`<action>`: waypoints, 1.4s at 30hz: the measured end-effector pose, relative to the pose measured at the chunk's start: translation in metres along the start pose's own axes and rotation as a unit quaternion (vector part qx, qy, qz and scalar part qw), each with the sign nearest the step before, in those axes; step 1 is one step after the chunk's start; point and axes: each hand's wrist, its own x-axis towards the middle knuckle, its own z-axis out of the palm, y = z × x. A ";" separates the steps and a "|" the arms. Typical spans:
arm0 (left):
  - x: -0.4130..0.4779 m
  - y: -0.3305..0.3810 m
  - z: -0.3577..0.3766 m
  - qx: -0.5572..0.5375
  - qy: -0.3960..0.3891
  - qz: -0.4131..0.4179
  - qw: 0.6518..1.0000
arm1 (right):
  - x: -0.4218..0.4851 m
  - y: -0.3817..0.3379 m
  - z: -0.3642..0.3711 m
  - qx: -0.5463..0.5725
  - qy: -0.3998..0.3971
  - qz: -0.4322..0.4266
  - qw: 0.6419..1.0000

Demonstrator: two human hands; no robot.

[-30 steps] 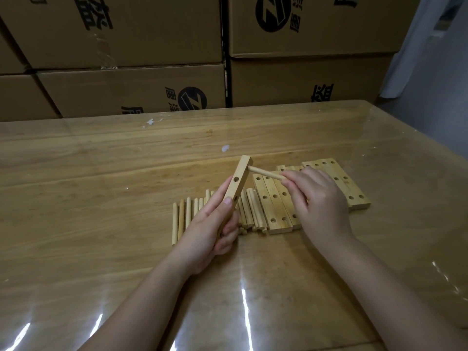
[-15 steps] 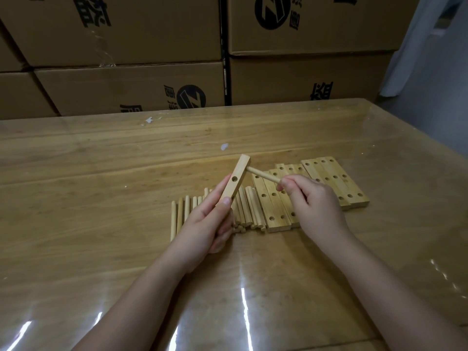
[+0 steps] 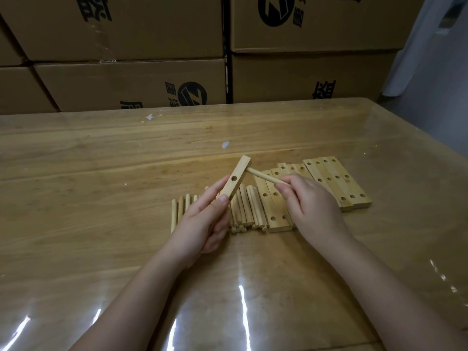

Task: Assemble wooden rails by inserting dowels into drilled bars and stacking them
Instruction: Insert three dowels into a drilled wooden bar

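The stacked cardboard boxes (image 3: 101, 79) carry black print: a round logo (image 3: 192, 95) with a Z-shaped stroke on 2 of them, beside large Chinese characters (image 3: 326, 89), rotated and not clearly readable.

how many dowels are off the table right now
1. The dowel is pinched in the right hand, its tip at the drilled bar gripped by the left hand. The other dowels lie on the table, some perhaps hidden behind the hands.

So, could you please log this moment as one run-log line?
left hand: holds bar | right hand: pinches dowel, end at bar's top | table: spare dowels, spare bars | step: dowel insertion
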 end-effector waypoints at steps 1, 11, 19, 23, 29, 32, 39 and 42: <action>-0.001 0.000 0.000 -0.003 -0.002 -0.003 1.000 | -0.001 0.000 0.000 -0.012 0.008 -0.005 1.000; -0.004 0.004 0.000 0.042 0.002 0.001 0.999 | -0.006 -0.003 0.006 0.046 0.016 0.028 0.998; -0.004 0.002 -0.002 0.056 -0.001 0.005 0.998 | -0.007 -0.003 0.006 0.092 0.003 0.039 0.995; -0.004 0.002 -0.004 0.061 -0.007 0.005 0.998 | -0.006 -0.002 0.005 0.150 -0.028 0.082 0.985; -0.004 0.002 -0.004 0.068 -0.010 0.016 0.997 | -0.004 -0.004 0.002 0.241 -0.060 0.159 0.955; -0.003 0.001 -0.007 0.073 -0.014 0.019 0.997 | -0.004 -0.004 0.000 0.259 -0.081 0.177 0.946; -0.006 -0.002 0.001 0.143 0.008 0.063 0.988 | -0.002 -0.002 0.004 0.024 -0.047 0.027 0.998; -0.008 -0.006 0.008 0.134 -0.014 0.063 0.989 | -0.005 -0.004 0.007 -0.055 -0.033 -0.030 0.997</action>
